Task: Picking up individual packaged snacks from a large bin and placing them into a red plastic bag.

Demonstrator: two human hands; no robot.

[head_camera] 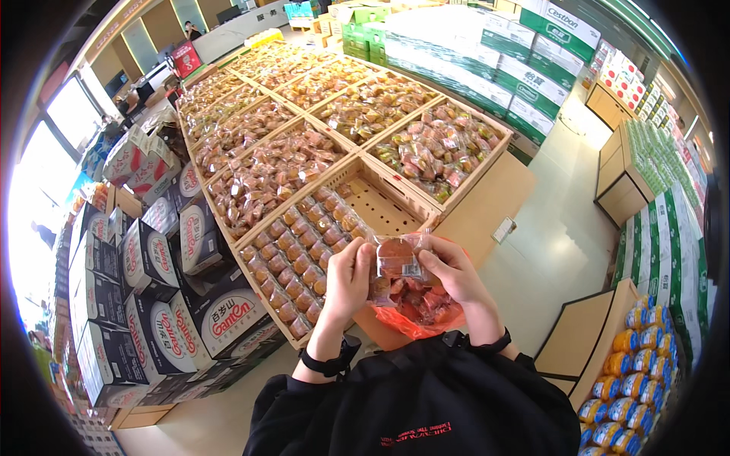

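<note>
My left hand (349, 278) and my right hand (456, 272) pinch opposite edges of a clear plastic packet holding a round brown cake (394, 251). A barcode label sits near its lower right corner. Below the packet, an opened red plastic bag (393, 322) holds several wrapped pieces (428, 302). To the left of my hands, wrapped round cakes (296, 248) stand in neat rows in a wooden crate. The slotted floor (379, 208) of this crate shows just beyond my fingers.
Wooden crates of loose wrapped snacks (279, 165) stretch ahead. Black Ganten water cartons (228, 313) are stacked at left, green-and-white Cestbon cartons (527, 80) at far right. Blue-and-yellow containers (633, 385) stand at lower right. A wooden ledge (485, 196) borders the aisle floor (562, 228).
</note>
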